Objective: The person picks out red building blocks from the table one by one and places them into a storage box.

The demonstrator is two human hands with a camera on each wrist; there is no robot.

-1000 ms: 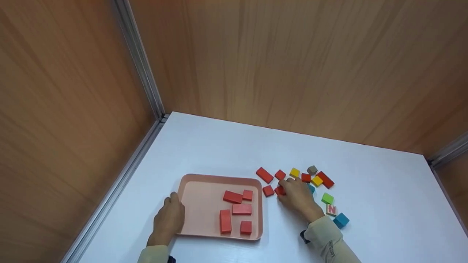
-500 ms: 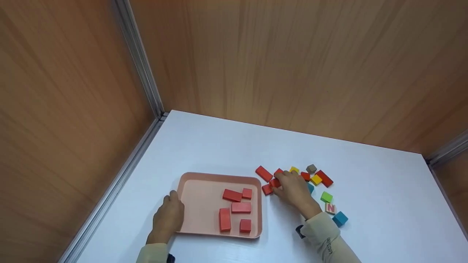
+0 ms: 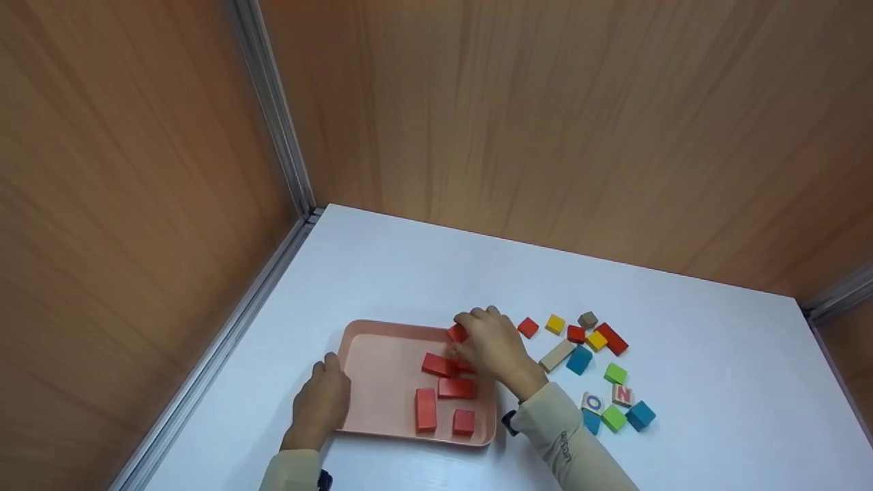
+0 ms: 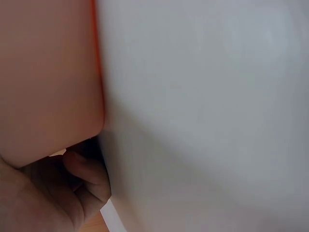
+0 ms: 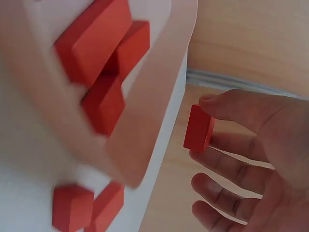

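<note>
A shallow pink tray point(image 3: 382, 382) lies on the white table with several red blocks in it, among them a long block point(image 3: 425, 409) and a short one point(image 3: 464, 422). My left hand point(image 3: 320, 395) holds the tray's left side; in the left wrist view its fingers point(image 4: 89, 179) curl against the tray's edge. Over the tray's far right corner, my right hand point(image 3: 494, 344) pinches a small red block point(image 5: 197, 128) between thumb and fingertips, raised off the surface. That hand partly covers the tray's right rim and a red block beneath it.
Right of the tray lie loose blocks: red point(image 3: 528, 327), yellow point(image 3: 555, 324), blue point(image 3: 579, 360), green point(image 3: 615, 373) and natural wood point(image 3: 557, 355). Lettered blocks point(image 3: 622, 395) sit nearer. A wood-grain panel point(image 3: 545, 136) rises behind the table, another point(image 3: 136, 204) at left.
My right hand has picked up a red block from the loose group and carried it left over the tray. The left hand stays at the tray's side.
</note>
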